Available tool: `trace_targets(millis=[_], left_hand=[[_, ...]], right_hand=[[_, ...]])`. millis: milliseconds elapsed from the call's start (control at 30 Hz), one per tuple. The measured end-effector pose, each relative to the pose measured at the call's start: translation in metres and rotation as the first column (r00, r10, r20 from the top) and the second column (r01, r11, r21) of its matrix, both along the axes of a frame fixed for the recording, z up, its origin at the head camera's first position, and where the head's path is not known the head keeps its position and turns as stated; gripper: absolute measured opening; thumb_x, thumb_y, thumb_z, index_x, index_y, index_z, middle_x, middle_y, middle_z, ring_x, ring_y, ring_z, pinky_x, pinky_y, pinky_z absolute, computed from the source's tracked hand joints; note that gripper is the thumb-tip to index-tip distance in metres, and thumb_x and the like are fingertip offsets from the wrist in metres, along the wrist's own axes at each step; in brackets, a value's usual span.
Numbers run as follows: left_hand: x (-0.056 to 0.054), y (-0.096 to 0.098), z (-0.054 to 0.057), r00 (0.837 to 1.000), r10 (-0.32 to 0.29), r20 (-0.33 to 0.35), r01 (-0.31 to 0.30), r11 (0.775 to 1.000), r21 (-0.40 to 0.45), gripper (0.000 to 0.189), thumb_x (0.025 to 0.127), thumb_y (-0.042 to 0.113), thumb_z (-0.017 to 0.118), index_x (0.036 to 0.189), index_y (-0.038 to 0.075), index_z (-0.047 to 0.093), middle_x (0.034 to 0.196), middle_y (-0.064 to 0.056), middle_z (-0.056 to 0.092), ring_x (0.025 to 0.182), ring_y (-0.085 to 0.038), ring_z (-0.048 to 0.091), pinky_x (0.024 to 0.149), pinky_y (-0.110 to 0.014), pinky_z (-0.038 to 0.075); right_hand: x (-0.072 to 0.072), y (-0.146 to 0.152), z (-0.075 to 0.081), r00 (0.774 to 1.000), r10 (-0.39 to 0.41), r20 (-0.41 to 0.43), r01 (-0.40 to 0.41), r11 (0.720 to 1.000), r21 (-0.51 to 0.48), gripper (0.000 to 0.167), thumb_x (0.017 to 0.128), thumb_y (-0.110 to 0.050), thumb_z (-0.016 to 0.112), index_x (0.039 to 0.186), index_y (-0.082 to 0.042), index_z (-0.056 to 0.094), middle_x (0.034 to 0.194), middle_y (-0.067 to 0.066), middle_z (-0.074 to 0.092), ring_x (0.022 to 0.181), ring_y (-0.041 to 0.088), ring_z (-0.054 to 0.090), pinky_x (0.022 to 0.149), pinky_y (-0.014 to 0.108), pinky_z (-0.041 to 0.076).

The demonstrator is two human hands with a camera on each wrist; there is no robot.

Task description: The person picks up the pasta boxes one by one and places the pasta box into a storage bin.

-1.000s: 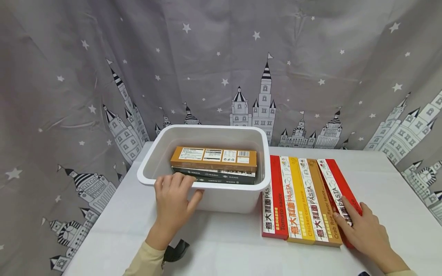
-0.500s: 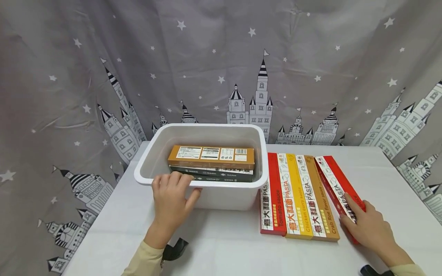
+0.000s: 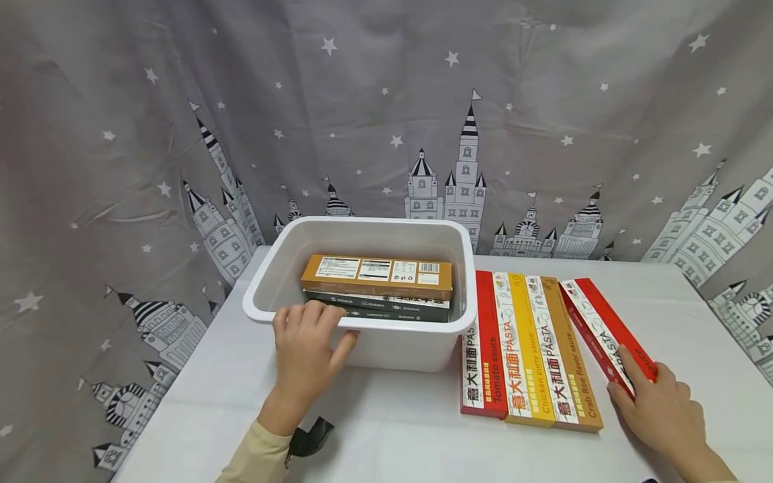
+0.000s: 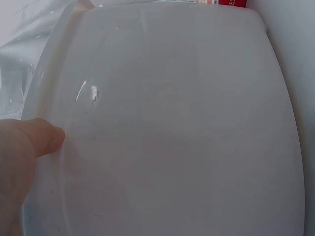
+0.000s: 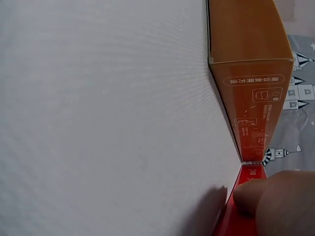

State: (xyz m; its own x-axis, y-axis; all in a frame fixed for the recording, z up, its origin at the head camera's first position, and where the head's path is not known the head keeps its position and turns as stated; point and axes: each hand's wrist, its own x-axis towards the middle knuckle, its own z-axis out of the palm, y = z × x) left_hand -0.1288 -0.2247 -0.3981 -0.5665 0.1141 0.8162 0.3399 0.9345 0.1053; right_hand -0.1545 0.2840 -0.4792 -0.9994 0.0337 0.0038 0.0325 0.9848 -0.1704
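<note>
My left hand grips the near rim of a white plastic bin, fingers over the edge; in the left wrist view the thumb presses its outer wall. Inside the bin, a brown pasta box lies on top of dark boxes. My right hand holds the near end of a red-and-white pasta box, thumb at its left side and fingers over the top. That box lies slanted at the right end of the row, a narrow gap from the brown Crab Roe box.
Right beside the bin lie a red Tomato sauce box and a yellow Chicken curry box, side by side with the Crab Roe one. White cloth covers the table. A grey castle-print curtain hangs behind.
The right hand has moved rightward with the red-and-white pasta box, widening the gap from the Crab Roe box. The left hand stays on the bin rim.
</note>
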Motion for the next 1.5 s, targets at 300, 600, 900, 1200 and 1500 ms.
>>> trace_targets(millis=[300,600,900,1200,1500], left_hand=[[0.001,0.003,-0.002,1.0,-0.009,0.005,0.009,1.0,-0.003,0.023,0.078,0.028,0.069,0.089,0.008,0.065,0.083,-0.011,0.058,0.08,-0.033,0.049,0.085,-0.053,0.033],[0.002,0.004,-0.002,1.0,-0.018,0.01,0.018,1.0,-0.01,0.022,0.08,0.028,0.067,0.088,0.008,0.063,0.083,-0.011,0.056,0.08,-0.033,0.048,0.085,-0.053,0.033],[-0.002,0.002,0.003,0.999,-0.005,0.033,0.005,1.0,-0.001,0.023,0.082,0.029,0.064,0.092,0.009,0.064,0.085,-0.011,0.057,0.081,-0.034,0.049,0.088,-0.054,0.032],[-0.004,0.002,0.005,1.0,-0.008,-0.017,0.009,1.0,0.021,0.022,0.079,0.027,0.066,0.091,0.008,0.065,0.085,-0.012,0.058,0.081,-0.035,0.048,0.087,-0.054,0.032],[-0.003,0.001,0.004,1.0,-0.013,0.001,0.013,1.0,0.022,0.023,0.079,0.028,0.067,0.092,0.008,0.066,0.086,-0.012,0.059,0.081,-0.035,0.049,0.087,-0.054,0.033]], right_hand=[[0.01,0.0,0.001,1.0,0.005,0.016,-0.005,1.0,0.005,0.075,0.094,-0.034,0.063,0.154,-0.003,0.03,0.117,0.052,0.037,0.093,0.066,0.048,0.066,0.068,0.046],[0.015,-0.001,-0.002,1.0,-0.015,0.017,0.015,1.0,0.008,0.074,0.094,-0.031,0.063,0.153,-0.002,0.03,0.116,0.052,0.038,0.097,0.067,0.047,0.07,0.072,0.045],[0.007,-0.002,0.01,1.0,-0.008,-0.003,0.008,1.0,-0.014,0.078,0.093,-0.029,0.064,0.156,0.0,0.027,0.119,0.053,0.037,0.102,0.068,0.045,0.073,0.073,0.046],[-0.005,0.005,0.04,0.994,0.073,-0.082,-0.077,0.996,-0.044,0.078,0.093,-0.024,0.064,0.158,-0.003,0.025,0.119,0.054,0.039,0.102,0.07,0.045,0.065,0.072,0.045],[-0.013,-0.001,0.077,0.971,0.164,-0.172,-0.169,0.986,-0.013,0.075,0.093,-0.023,0.066,0.156,-0.004,0.031,0.118,0.053,0.042,0.09,0.067,0.05,0.057,0.066,0.045]])
